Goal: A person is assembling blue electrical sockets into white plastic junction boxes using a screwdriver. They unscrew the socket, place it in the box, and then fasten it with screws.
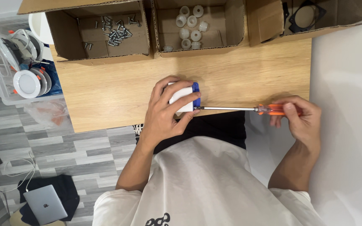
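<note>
I see left hand clamped round white-blue block on counter — right hand pinching orange screwdriver; three brown cartons behind.

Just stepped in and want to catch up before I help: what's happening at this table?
A person at a wooden table grips a small white-and-blue part with the left hand. The right hand holds an orange-handled screwdriver, its tip against the part's blue end. Along the far edge sit open cardboard boxes: one with screws, one with white plastic caps, one with black frames.
</note>
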